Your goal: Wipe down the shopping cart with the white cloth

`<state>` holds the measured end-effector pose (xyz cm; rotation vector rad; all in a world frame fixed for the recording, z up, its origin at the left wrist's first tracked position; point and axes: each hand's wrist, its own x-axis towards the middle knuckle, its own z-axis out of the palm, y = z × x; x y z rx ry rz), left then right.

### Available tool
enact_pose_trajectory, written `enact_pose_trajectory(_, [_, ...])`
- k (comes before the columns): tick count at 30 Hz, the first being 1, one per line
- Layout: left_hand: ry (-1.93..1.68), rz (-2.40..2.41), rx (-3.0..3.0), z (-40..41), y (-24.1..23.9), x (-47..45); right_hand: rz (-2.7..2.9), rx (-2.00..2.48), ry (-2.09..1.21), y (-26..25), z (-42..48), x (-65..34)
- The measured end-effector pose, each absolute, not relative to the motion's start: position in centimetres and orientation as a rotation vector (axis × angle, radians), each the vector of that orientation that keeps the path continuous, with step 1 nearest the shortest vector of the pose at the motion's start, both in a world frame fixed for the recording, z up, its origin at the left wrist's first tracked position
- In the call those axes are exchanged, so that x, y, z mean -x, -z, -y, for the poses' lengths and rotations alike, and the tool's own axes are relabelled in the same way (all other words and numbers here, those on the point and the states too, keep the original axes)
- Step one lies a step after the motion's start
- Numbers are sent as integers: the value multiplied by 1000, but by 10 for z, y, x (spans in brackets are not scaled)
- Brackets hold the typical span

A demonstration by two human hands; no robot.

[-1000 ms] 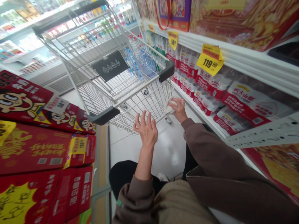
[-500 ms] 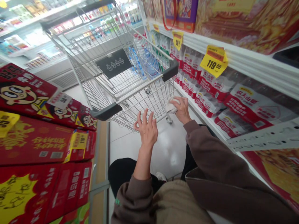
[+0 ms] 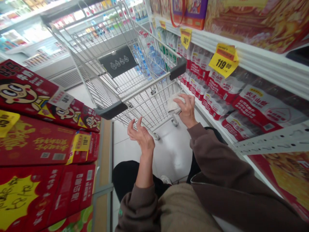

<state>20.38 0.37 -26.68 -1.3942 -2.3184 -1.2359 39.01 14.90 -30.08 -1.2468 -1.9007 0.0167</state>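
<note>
A metal shopping cart [image 3: 142,93] with dark grey corner pieces stands in front of me, its wire end facing my knees. My right hand [image 3: 187,109] grips a crumpled whitish cloth [image 3: 174,105] against the lower right part of the wire end. My left hand [image 3: 141,135] is held just off the lower left of the cart, fingers apart and bent, with nothing in it. Whether any left fingertip touches the wires I cannot tell. A dark panel [image 3: 118,62] with pale round prints sits inside the cart.
Red stacked boxes [image 3: 45,138] with yellow price tags line the left side. On the right, a white shelf [image 3: 260,51] holds shrink-wrapped bottles [image 3: 263,104]. A refrigerated display [image 3: 29,35] with packages stands behind the cart. Pale floor tiles [image 3: 166,154] lie below my hands.
My left hand has moved left and down, away from the wires, its palm turning more upward. My right hand has shifted slightly left with the cloth, which now shows more.
</note>
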Motion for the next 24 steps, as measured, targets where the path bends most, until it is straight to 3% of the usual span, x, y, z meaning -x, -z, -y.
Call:
enact_pose_trajectory(8, [1135, 2322, 1506, -6, 271, -201, 1968, 1278, -99, 327, -138, -371])
enact_pose_trajectory(24, [1081, 2292, 1504, -4, 288, -208, 1913, 1209, -12, 316, -113, -335])
